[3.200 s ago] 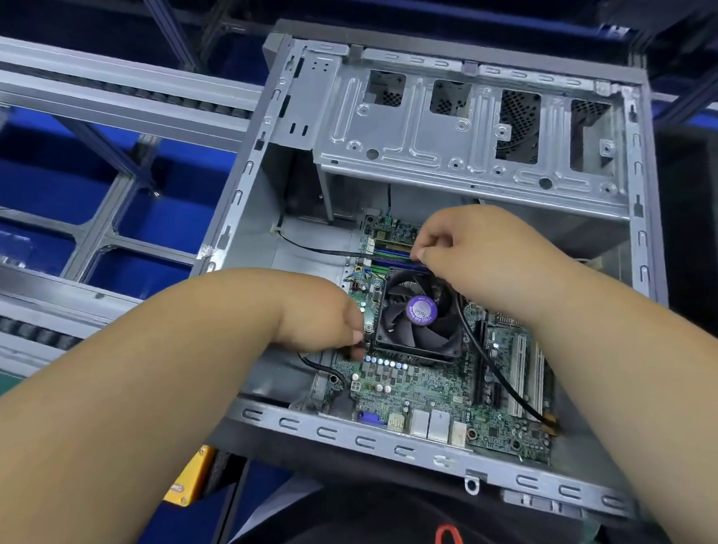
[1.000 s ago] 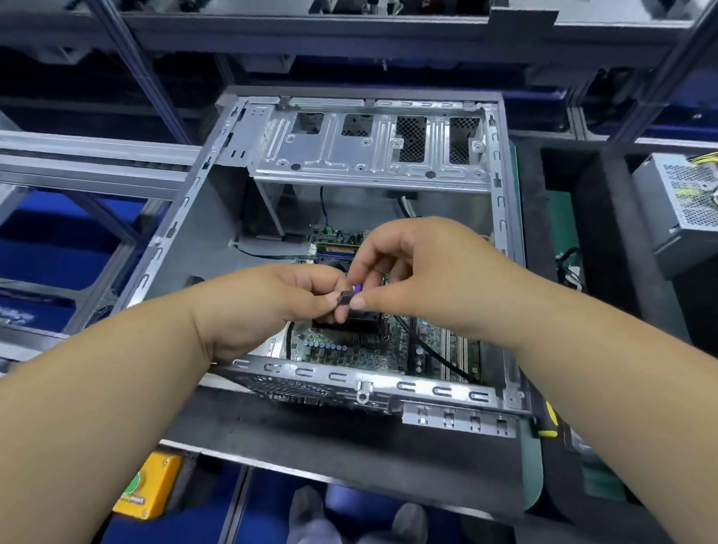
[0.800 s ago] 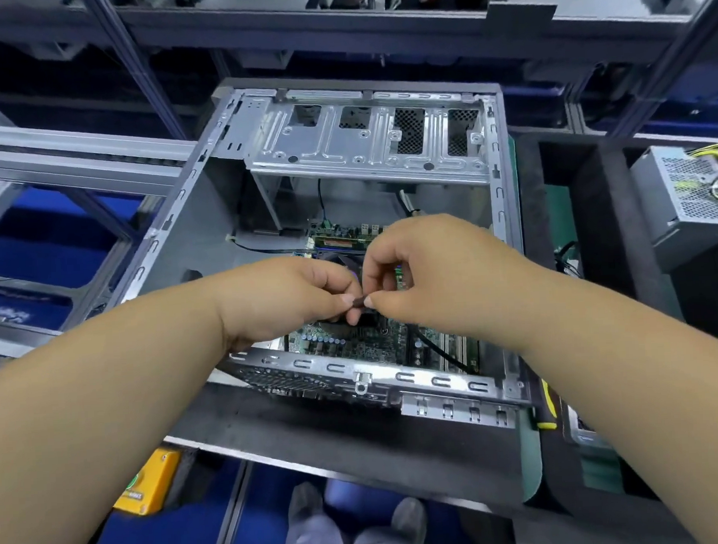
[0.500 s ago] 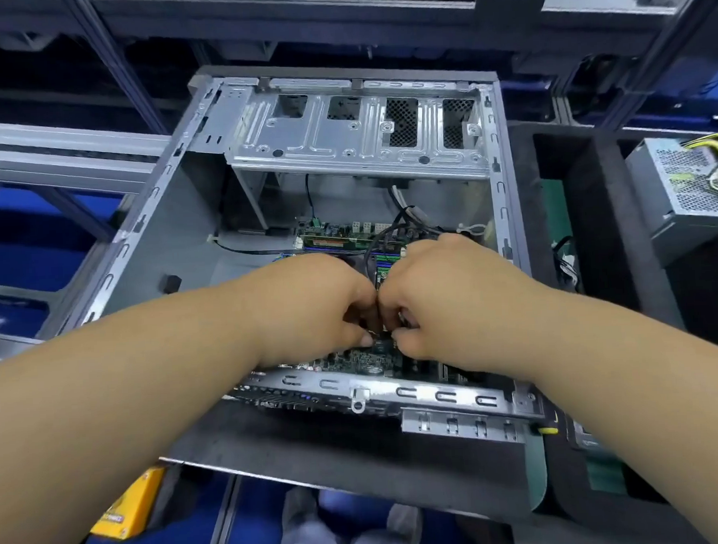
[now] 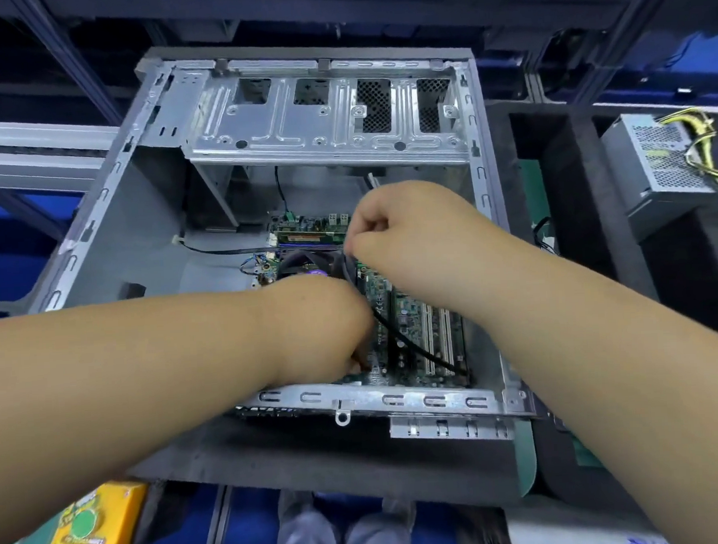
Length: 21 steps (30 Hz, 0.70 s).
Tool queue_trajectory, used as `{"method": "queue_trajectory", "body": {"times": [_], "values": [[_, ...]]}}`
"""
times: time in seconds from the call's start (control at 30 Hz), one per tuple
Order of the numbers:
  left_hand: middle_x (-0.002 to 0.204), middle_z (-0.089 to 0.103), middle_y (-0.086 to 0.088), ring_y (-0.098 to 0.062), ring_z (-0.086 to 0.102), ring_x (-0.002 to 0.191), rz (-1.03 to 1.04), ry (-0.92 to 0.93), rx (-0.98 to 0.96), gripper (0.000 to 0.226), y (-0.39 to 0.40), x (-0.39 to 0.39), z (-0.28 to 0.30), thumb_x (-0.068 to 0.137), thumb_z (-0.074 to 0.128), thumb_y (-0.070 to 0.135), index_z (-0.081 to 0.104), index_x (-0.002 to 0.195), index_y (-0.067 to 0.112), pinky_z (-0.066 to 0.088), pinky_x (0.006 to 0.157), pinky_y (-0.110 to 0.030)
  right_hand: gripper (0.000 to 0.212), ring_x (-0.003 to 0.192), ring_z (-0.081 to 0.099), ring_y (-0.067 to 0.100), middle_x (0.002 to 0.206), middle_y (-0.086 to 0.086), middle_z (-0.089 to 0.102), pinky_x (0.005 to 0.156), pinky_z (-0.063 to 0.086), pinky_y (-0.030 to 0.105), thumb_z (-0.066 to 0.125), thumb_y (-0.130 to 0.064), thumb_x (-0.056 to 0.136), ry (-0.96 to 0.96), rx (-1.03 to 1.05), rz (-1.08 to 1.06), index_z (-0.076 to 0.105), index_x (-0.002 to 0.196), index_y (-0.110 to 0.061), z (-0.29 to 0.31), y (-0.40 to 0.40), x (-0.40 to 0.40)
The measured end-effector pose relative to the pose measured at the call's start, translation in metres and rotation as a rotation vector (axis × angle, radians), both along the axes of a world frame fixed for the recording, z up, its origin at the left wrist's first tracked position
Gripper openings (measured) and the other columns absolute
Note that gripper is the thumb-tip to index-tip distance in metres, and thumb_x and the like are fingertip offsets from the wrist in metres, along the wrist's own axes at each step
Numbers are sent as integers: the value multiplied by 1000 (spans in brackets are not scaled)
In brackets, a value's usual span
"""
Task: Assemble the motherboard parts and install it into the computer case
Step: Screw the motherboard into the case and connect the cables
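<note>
The open grey computer case [image 5: 105,227] lies on its side with the green motherboard [image 5: 419,335] inside. A black CPU fan [image 5: 307,262] with a purple label shows between my hands. My right hand [image 5: 405,236] is raised above the board and pinches a black cable [image 5: 411,344] that runs down to the board's near right corner. My left hand [image 5: 323,327] reaches down onto the board near the case's front rail, fingers curled; what they hold is hidden.
A silver drive cage [image 5: 324,115] spans the far end of the case. A grey power supply [image 5: 671,159] with yellow wires sits at the right. A yellow button box [image 5: 96,522] is at the lower left. Black foam surrounds the case.
My hands were joined over the fan, pinching a small connector. They have parted: the right hand rose with the black cable, the left dropped toward the board's near edge.
</note>
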<state>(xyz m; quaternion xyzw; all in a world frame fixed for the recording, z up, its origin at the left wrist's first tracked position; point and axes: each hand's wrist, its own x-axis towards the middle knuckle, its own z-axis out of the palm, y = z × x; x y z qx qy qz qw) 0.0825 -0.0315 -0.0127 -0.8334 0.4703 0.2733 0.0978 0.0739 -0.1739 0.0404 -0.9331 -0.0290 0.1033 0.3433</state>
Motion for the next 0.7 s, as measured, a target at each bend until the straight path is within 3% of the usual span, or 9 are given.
{"method": "queue_trajectory", "body": {"times": [0.1,0.17,0.23,0.27,0.37,0.47,0.5,0.6,0.7], "values": [[78,66,2,-15,56,75,161,240,207,15,-21,2,-21,93,56,20,69,86,17,44,72,-28,18,69,60,17,72,-2,66,56,45,28,54,-19,86,3,-12,-17,71,83,-18,-6,5,8],[58,53,2,-9,42,60,320,389,460,30,-45,0,-34,98,51,13,49,68,16,46,63,-27,18,76,62,21,78,2,68,65,51,31,53,-17,87,27,-32,-13,71,84,-15,-11,5,10],[64,45,4,-8,38,56,365,398,523,35,-61,-4,-43,100,47,16,41,65,18,39,55,-25,17,77,61,23,80,5,67,69,52,34,52,-15,87,39,-44,0,69,85,-13,-15,4,9],[67,43,4,-8,38,56,320,398,537,35,-65,-5,-42,100,47,16,41,66,18,41,58,-27,16,76,60,23,81,7,66,69,52,35,52,-15,87,27,-55,6,68,86,-11,-16,4,9],[73,47,-1,-18,47,66,322,407,479,26,-49,-9,-22,100,45,11,49,75,13,41,72,-28,17,81,62,27,87,10,67,68,51,35,51,-15,86,-10,-114,42,67,90,-9,-16,4,8],[103,62,-6,-25,56,97,275,300,146,12,-25,-13,14,98,46,15,57,102,13,46,82,-31,18,84,63,28,88,10,67,70,52,36,51,-15,85,-14,-121,50,67,90,-8,-15,4,8],[109,61,-2,-22,55,101,269,303,121,15,-24,-15,27,99,46,17,58,108,14,46,81,-27,19,85,63,29,87,10,67,72,53,37,51,-14,84,-12,-114,42,68,89,-8,-15,4,8],[104,48,-2,-13,44,93,361,442,312,30,-47,-16,29,103,39,12,53,129,10,30,50,-10,20,86,64,31,88,12,68,74,54,38,51,-13,83,-10,-90,21,68,89,-6,-16,3,11],[99,60,-5,-19,56,88,439,510,202,30,-42,-13,29,101,45,9,57,128,3,33,52,-10,20,84,64,31,87,12,68,70,53,35,51,-15,84,-5,-94,6,68,89,-6,-18,2,15]]}}
